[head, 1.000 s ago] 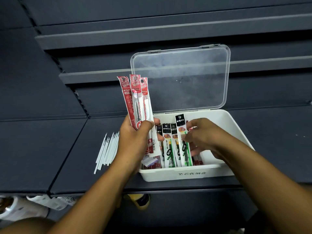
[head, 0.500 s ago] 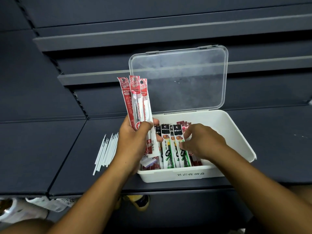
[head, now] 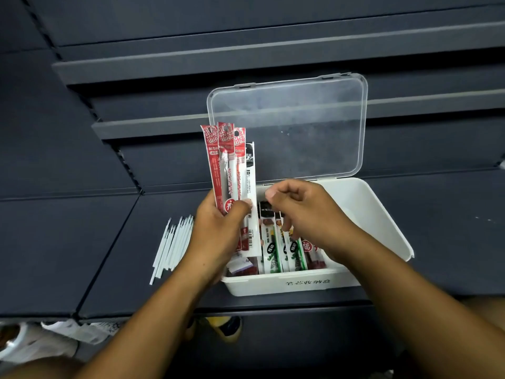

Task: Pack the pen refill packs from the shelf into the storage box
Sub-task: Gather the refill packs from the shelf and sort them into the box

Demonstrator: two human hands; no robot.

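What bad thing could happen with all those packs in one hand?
The left hand grips several pen refill packs in a loose fan, so one might slip out and miss the storage box. The left forearm passes close to the loose white sticks lying on the shelf; a nudge could scatter them. The clear lid stands open behind both hands and might drop if bumped.

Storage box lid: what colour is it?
Clear, see-through plastic lid, seen best in the head view.
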